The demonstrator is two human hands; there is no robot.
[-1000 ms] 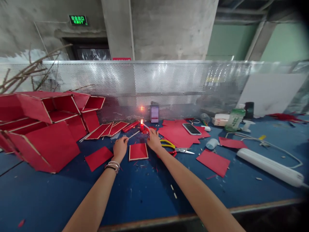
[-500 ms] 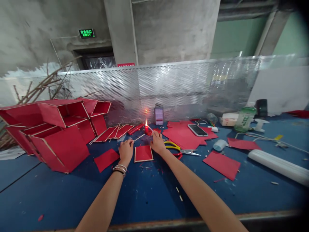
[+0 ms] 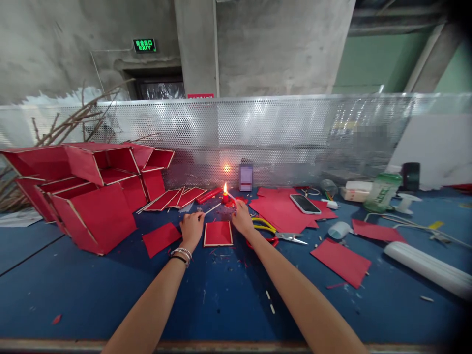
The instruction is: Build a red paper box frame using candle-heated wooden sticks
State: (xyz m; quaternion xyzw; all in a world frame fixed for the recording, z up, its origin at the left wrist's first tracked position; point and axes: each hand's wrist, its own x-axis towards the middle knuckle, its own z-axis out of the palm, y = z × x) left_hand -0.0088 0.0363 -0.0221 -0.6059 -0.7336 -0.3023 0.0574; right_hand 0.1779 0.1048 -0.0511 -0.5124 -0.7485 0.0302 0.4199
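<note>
My left hand (image 3: 192,228) is closed on a thin wooden stick (image 3: 213,209) that points up toward the candle. My right hand (image 3: 241,217) pinches a whitish stick (image 3: 231,196), its far tip beside the flame of a lit red candle (image 3: 225,195). Whether that tip touches the flame I cannot tell. Between and just below my hands lies a red square panel (image 3: 218,233) with pale sticks along its edges. A red sheet (image 3: 161,239) lies left of my left hand. Scissors (image 3: 283,237) with yellow and red handles lie right of my right hand, partly behind the forearm.
Red stick-edged boxes (image 3: 99,211) stand at the left, with several flat panels (image 3: 173,198) beside them. Red paper (image 3: 276,209) bears a phone (image 3: 305,204); another phone (image 3: 246,177) stands upright behind the candle. A green bottle (image 3: 383,192) and a white bar (image 3: 427,270) are at right.
The camera view has shifted slightly, moving the background to the right. Both hands keep their grips, and the whitish stick is still at the flame.
</note>
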